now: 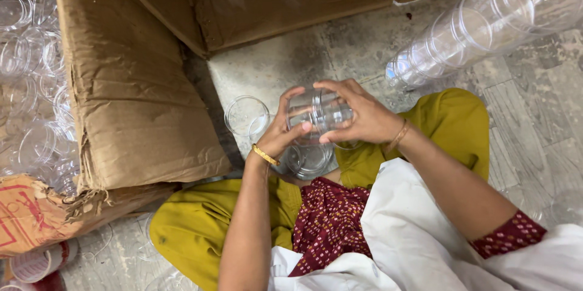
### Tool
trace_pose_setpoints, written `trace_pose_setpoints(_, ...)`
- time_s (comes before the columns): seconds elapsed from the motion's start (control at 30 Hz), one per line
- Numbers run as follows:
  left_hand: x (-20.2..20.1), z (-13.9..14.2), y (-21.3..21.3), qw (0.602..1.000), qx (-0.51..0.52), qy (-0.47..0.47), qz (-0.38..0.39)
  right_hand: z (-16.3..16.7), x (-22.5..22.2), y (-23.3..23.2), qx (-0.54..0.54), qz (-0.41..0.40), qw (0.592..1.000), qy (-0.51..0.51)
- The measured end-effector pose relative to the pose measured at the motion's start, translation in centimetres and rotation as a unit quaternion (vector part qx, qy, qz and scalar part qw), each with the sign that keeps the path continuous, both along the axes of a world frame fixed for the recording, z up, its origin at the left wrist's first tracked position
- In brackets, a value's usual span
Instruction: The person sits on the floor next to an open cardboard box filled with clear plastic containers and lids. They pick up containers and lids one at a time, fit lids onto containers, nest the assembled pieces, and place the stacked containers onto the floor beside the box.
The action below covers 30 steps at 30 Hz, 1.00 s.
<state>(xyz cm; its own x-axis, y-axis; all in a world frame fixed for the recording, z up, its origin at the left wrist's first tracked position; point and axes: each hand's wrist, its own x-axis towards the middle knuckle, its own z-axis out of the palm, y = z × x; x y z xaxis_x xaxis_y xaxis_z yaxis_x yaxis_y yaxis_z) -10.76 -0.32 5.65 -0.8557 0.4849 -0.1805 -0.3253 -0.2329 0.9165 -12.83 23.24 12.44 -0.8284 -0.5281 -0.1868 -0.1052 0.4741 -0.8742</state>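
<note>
Clear plastic fills the view; a small see-through jar (319,115) sits between both hands above the stone floor (291,63), held over the lap; its long axis runs roughly left to right, lying sideways. The left hand (280,133) cups it from the near-left with fingers (293,98) curled round it; the right hand (361,115) closes over it from the right, fingers spread across its top; both hold the jar, equally close. Just below lie more clear jars (306,159) and a round lid (246,115); a cardboard box (130,97) stands to the left, a stack of jars (467,33) to the upper right.
</note>
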Motion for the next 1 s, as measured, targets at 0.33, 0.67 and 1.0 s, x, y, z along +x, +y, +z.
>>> trace_pose_setpoints(0.33,0.5,0.7,0.2,0.998,-0.006,-0.06,-0.029,1.8,2.1,-1.3,-0.07,-0.041,0.995,-0.062)
trace_pose_setpoints(0.67,-1.8,-2.9,-3.4,0.951,0.059,-0.052,0.299,14.1,1.8,15.7,0.058,-0.266,0.89,0.365)
trace_pose_setpoints(1.0,-1.5,-2.8,-3.3,0.95,0.068,-0.022,0.303,8.0,-2.6,27.3,0.187,-0.324,0.835,0.402)
